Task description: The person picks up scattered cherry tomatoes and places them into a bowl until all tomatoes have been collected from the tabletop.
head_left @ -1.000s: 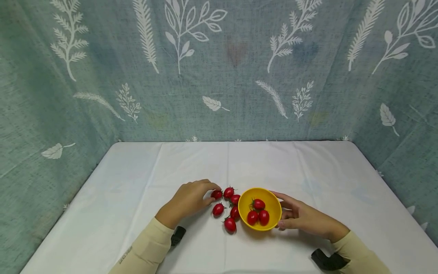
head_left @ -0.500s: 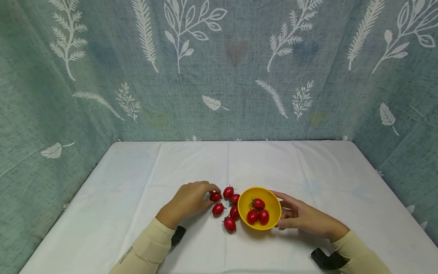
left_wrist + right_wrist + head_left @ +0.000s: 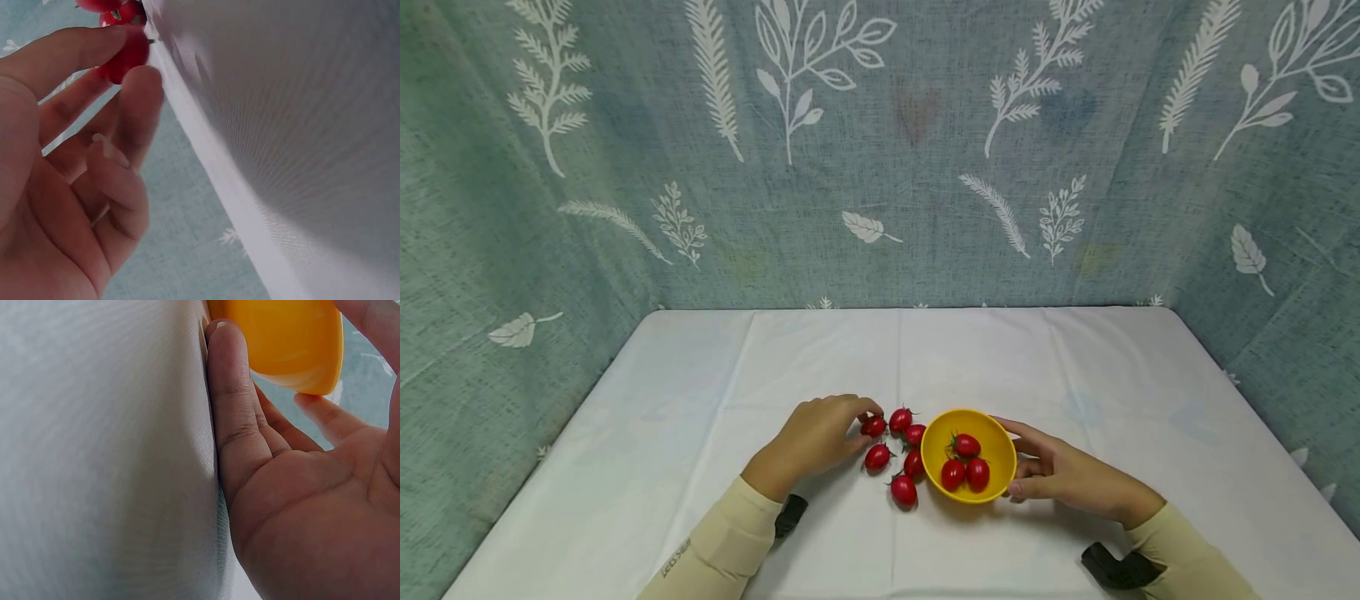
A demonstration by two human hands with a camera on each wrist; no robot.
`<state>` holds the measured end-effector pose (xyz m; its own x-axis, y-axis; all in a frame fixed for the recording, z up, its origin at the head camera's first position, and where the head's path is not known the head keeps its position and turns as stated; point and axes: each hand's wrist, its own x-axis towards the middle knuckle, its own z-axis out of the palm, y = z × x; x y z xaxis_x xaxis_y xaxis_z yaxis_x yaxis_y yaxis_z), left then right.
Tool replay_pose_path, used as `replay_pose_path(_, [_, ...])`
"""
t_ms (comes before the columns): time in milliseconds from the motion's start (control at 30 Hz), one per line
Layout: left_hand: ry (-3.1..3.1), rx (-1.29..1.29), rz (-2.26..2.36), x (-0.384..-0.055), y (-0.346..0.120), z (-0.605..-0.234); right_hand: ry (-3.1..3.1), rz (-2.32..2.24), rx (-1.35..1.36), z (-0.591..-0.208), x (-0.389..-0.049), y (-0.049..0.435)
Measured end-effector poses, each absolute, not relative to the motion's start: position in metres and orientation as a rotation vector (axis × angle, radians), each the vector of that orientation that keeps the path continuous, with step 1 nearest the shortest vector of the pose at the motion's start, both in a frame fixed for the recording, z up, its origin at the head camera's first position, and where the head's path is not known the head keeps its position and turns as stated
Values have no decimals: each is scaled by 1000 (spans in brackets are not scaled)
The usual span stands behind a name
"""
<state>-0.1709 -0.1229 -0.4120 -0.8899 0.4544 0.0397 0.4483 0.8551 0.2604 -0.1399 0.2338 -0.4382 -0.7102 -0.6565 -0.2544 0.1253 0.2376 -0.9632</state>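
Note:
A red cherry tomato [image 3: 874, 426] is pinched between the thumb and fingers of my left hand [image 3: 820, 433], low over the table; in the left wrist view the thumb lies across this tomato [image 3: 128, 59]. Just right of that hand are several more cherry tomatoes [image 3: 903, 491], loose on the white cloth. A yellow bowl [image 3: 931, 477] stands beside them with 3 cherry tomatoes [image 3: 977, 474] inside. My right hand [image 3: 1067, 479] rests against the bowl's right side, its fairly straight fingers spread along the wall. The right wrist view shows part of the bowl [image 3: 287, 344] beyond the fingers.
A white cloth [image 3: 805, 350] with fold creases covers the table. Behind and on both sides hangs a grey-green curtain [image 3: 865, 267] with white leaf prints. Black straps with camera mounts [image 3: 1120, 568] sit at both wrists.
The left fingers shift slightly around the tomato, which dips toward me and then moves back a little. The right hand and the bowl stay in place.

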Motion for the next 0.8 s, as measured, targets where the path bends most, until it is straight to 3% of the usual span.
replay_pose_path(800, [3023,899,617,-158,-106,-396,1884,-1517,-460,-436,-141,233])
